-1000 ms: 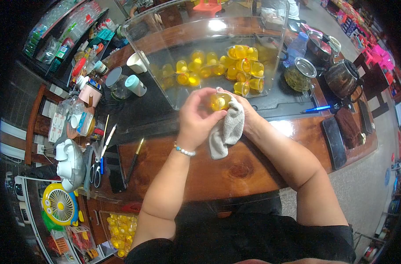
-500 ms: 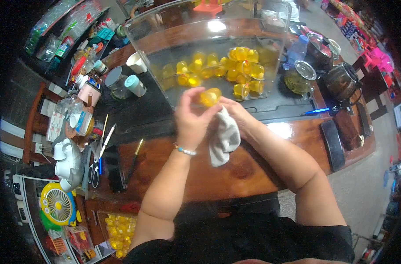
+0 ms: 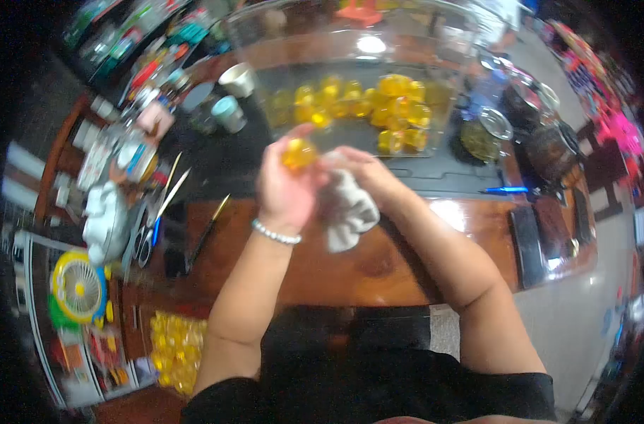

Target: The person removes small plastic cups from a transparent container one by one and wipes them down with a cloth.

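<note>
My left hand (image 3: 287,185), with a beaded bracelet at its wrist, is turned palm up and curled around a yellow see-through capsule (image 3: 299,153). Just to its right, my right hand (image 3: 364,172) grips a whitish cloth (image 3: 352,212) that hangs down over the wooden table edge. The capsule and the cloth are apart. Beyond both hands stands a clear plastic box (image 3: 445,106) with several yellow capsules (image 3: 400,109) in it, some stacked on the right side. Motion blurs the fingers of both hands.
Cups and a lidded jar (image 3: 228,114) stand left of the box. Glass teapots (image 3: 486,134) and a blue pen (image 3: 504,190) are on the right. A black pen (image 3: 210,230) and scissors (image 3: 144,244) lie at left. Below left, a container of yellow capsules (image 3: 177,353) sits near a toy-like fan (image 3: 80,286).
My left hand has moved left with the capsule, away from the cloth, and turned its palm up. My right hand still holds the cloth. The whole view has shifted slightly.
</note>
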Tool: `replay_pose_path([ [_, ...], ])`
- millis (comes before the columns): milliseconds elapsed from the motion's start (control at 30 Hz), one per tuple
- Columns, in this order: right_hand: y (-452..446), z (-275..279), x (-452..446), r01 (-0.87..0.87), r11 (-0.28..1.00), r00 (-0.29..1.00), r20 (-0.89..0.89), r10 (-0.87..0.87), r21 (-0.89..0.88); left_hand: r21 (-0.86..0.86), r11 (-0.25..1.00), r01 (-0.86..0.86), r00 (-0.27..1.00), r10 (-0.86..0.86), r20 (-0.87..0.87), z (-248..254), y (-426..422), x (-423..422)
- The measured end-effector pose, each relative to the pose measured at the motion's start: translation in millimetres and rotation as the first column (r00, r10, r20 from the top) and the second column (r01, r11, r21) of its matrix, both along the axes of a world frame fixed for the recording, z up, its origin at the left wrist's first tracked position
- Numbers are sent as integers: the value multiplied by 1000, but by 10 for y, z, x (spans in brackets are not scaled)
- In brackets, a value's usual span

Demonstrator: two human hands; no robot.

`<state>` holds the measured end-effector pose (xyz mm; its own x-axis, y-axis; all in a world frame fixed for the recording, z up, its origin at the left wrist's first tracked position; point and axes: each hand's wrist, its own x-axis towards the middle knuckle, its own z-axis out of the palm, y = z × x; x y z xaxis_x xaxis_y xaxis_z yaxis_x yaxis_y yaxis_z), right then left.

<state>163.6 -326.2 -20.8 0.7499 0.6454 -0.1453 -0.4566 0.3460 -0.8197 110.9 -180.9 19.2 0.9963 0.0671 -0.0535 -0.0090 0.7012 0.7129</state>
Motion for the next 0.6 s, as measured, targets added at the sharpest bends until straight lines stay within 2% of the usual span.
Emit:
replay_pose_path([
  [33, 12, -50, 4, 40, 999, 998, -53, -39, 20, -25, 997, 79, 996, -79, -31, 65, 22, -107],
  [67, 4, -192, 95, 18, 999, 1000, 22, -18, -35, 93, 991, 100, 995, -97, -34, 87, 66, -251],
  [100, -9, -203, 96, -9, 1000, 1000, 23, 9, -2, 212, 970, 120, 993, -115, -38, 114, 126, -402],
  [133, 3, -49, 13, 13, 998, 999, 36, -11, -62, 382, 920, 94, 995, -76, -60, 139, 193, -602],
  [167, 3, -66, 21, 2, 998, 1000, 27, -1, -61, 583, 808, 88, 993, -26, -113, 175, 306, -819],
  [200, 5, -66, 25, -2, 998, 1000, 29, 4, -69, 807, 590, -36, 999, 16, 33, 104, 487, -1018],
  [233, 6, -67, 35, -2, 997, 999, 33, 4, -77, 922, 357, -150, 988, 30, 149, 49, 676, -1233],
  [267, 17, -99, 53, -2, 998, 999, 33, 4, -55, 959, 90, -269, 963, 48, 266, -6, 866, -1447],
  [300, 31, -137, 60, 0, 999, 1000, 28, 1, -33, 966, 108, -236, 955, 208, 210, 13, 1006, -1689],
  [333, 20, -63, 15, -1, 999, 1000, 5, 1, -43, 975, -21, -220, 926, 311, 216, -15, 1241, -1919],
  [367, 22, -87, 22, -21, 1000, 1000, 4, 21, -6, 953, -250, -174, 895, 363, 258, 51, 1423, -2150],
  [400, 16, -91, 25, -23, 1000, 1000, 3, 23, -5, 916, -369, -158, 841, 435, 321, -50, 1741, -2410],
  [433, 11, -89, 26, -25, 1000, 1000, 1, 25, -5, 880, -444, -171, 775, 490, 398, -195, 2114, -2705],
  [500, -6, -83, 31, -33, 999, 999, 9, 33, -38, 875, -482, -48, 573, 704, 420, -542, 2910, -3408],
  [567, 8, -98, 34, -36, 999, 999, 8, 36, -40, 842, -508, 182, 345, 835, 429, -724, 3381, -4049],
  [600, 23, -131, 41, -35, 999, 999, 41, 36, -24, 843, -479, 245, 240, 873, 425, -856, 3587, -4327],
])
